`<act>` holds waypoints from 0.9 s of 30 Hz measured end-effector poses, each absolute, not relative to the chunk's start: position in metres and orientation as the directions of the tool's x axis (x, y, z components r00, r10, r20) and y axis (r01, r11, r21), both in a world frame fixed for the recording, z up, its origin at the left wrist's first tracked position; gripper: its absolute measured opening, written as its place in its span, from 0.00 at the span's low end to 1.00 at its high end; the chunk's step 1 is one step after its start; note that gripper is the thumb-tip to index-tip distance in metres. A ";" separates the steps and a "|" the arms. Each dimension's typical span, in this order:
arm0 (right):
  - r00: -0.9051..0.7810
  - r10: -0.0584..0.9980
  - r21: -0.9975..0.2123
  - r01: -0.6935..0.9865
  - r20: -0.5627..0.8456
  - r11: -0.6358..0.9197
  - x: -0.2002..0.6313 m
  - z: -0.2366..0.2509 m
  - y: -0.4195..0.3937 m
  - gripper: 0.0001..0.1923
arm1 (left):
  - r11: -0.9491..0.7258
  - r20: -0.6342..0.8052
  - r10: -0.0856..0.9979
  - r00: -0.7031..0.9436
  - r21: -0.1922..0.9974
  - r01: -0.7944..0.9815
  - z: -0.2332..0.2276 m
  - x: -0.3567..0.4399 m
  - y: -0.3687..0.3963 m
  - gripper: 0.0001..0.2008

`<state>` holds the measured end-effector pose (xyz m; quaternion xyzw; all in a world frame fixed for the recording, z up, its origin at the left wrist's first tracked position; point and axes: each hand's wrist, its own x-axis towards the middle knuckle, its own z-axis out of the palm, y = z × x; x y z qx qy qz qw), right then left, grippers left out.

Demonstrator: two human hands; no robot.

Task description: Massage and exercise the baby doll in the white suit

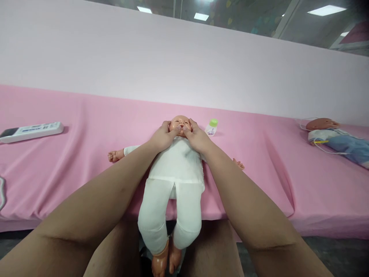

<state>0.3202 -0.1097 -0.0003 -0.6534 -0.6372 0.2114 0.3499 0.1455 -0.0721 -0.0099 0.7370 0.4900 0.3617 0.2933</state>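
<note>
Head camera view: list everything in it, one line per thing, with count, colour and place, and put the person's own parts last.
baby doll: one, white clothes, lying face up mid-table, legs hanging over the near edge
small bottle: one, white with a green cap, just right of the doll's head
remote control: one, white, far left on the table
second doll: one, blue clothes, far right on the table, thin white cords beside it
table cover: one, pink, over the whole table
wall panel: one, pale pink, behind the table
left hand: one, on the doll's face, thumb by its mouth
right hand: one, on the other side of the face, thumb by the mouth
</note>
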 end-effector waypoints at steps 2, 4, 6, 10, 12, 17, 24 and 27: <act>0.097 0.980 -0.723 0.688 0.176 0.062 0.320 0.000 -0.110 0.39 | -0.345 0.243 0.935 0.258 0.787 0.511 -0.009 0.146 -0.073 0.33; 0.096 0.979 -0.718 0.692 0.182 0.065 0.320 0.000 -0.109 0.39 | -0.345 0.242 0.935 0.259 0.788 0.510 -0.009 0.146 -0.073 0.33; 0.095 0.978 -0.717 0.693 0.184 0.068 0.320 -0.001 -0.109 0.39 | -0.345 0.242 0.935 0.258 0.791 0.506 -0.009 0.146 -0.073 0.33; 0.094 0.978 -0.722 0.689 0.184 0.070 0.320 -0.001 -0.109 0.39 | -0.344 0.240 0.935 0.262 0.794 0.501 -0.009 0.145 -0.074 0.33; 0.096 0.978 -0.721 0.689 0.185 0.068 0.320 -0.001 -0.109 0.39 | -0.347 0.239 0.933 0.268 0.793 0.501 -0.009 0.145 -0.074 0.33; 0.095 0.978 -0.728 0.682 0.184 0.071 0.321 -0.002 -0.109 0.39 | -0.352 0.246 0.932 0.267 0.794 0.496 -0.009 0.145 -0.075 0.33; 0.099 0.979 -0.744 0.665 0.178 0.068 0.321 -0.002 -0.109 0.40 | -0.342 0.236 0.935 0.265 0.798 0.496 -0.009 0.146 -0.075 0.32; 0.100 0.979 -0.746 0.663 0.177 0.068 0.321 -0.002 -0.109 0.40 | -0.346 0.242 0.934 0.263 0.800 0.491 -0.009 0.146 -0.074 0.32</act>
